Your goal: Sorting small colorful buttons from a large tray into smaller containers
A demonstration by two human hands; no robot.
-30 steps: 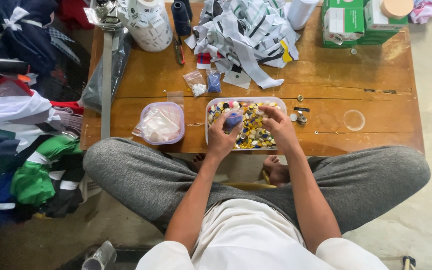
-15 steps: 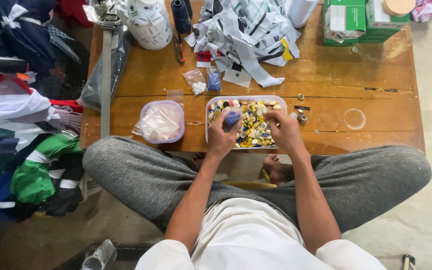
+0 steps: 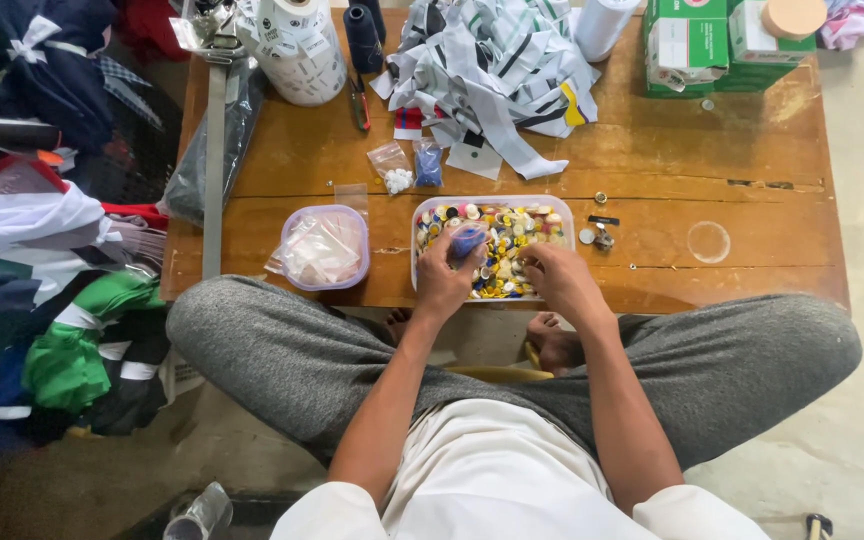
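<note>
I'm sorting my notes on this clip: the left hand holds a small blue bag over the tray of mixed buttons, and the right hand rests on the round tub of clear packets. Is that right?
Not quite. In the head view the right hand is at the tray of mixed buttons too, not on the round tub of clear packets, which sits untouched to the left. The left hand does hold the small blue bag over the tray.

fabric strips (image 3: 492,60), green boxes (image 3: 692,45), thread cone (image 3: 364,35)

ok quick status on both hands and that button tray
Left hand holds small blue bag over button tray. Right hand picking in the buttons. Nothing blocking.
</note>
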